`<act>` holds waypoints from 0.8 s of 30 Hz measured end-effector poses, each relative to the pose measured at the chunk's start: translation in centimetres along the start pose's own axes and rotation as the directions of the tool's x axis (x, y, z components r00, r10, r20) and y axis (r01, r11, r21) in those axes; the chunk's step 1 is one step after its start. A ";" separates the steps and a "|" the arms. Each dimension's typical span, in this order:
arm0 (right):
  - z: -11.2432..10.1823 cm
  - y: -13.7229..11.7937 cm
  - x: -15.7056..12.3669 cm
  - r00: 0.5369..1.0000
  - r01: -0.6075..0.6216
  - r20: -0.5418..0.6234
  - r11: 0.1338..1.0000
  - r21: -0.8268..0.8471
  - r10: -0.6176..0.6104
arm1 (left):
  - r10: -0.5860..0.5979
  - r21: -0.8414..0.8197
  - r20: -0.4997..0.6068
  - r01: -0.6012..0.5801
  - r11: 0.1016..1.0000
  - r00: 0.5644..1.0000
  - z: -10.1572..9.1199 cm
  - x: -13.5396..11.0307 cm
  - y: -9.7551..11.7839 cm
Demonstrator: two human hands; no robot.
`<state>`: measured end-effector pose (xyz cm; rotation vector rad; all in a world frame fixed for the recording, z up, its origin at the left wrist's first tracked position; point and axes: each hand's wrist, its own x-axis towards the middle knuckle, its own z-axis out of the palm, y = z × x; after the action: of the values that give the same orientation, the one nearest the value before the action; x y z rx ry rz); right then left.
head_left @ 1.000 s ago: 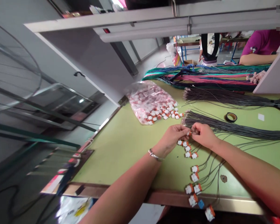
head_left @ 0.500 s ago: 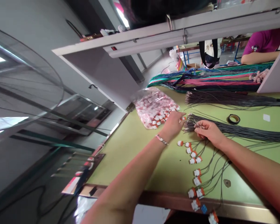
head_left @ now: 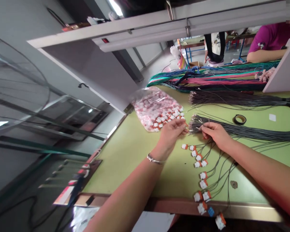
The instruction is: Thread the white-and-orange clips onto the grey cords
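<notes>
My left hand (head_left: 174, 131) is closed beside the plastic bag (head_left: 157, 106) of white-and-orange connectors. An orange bit of a connector (head_left: 186, 124) shows at its fingertips, mostly hidden by the fingers. My right hand (head_left: 214, 132) pinches a thin grey wire (head_left: 200, 121) with a bare metal terminal end, above the near bundle of grey wires (head_left: 246, 130). Below the hands, several connectors with wires fitted (head_left: 203, 175) lie in a column down to the table's front edge.
A second grey wire bundle (head_left: 232, 98) lies farther back, with coloured wires (head_left: 207, 79) behind it. A roll of black tape (head_left: 239, 119) and a white square (head_left: 272, 117) are at right. A person in a purple top (head_left: 265, 43) sits across the green table (head_left: 135, 161).
My left hand has drawn back slightly to the left and down with the connector, its fingers turned toward the right hand. The right hand still pinches the wire. The view has shifted a little.
</notes>
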<state>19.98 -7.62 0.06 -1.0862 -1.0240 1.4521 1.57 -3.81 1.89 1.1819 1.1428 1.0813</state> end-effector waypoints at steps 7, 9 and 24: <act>0.0 0.0 -0.3 0.999 0.043 -0.012 0.993 -0.112 -0.045 | -0.202 -0.375 0.131 0.237 0.896 0.971 0.1 -1.7 -2.3; 0.0 0.2 -0.4 0.999 0.043 -0.018 0.985 -0.165 -0.047 | -0.192 -0.394 0.164 0.243 0.887 0.968 0.2 -1.7 -2.3; 0.6 0.5 -0.6 0.993 0.118 0.048 0.918 -0.378 -0.107 | -0.131 -0.372 0.329 0.256 0.892 0.935 0.5 -1.9 -2.8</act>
<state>19.29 -8.28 -0.26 -1.2599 -1.4048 1.2039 1.94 -5.95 -0.76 0.8389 0.7351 0.8953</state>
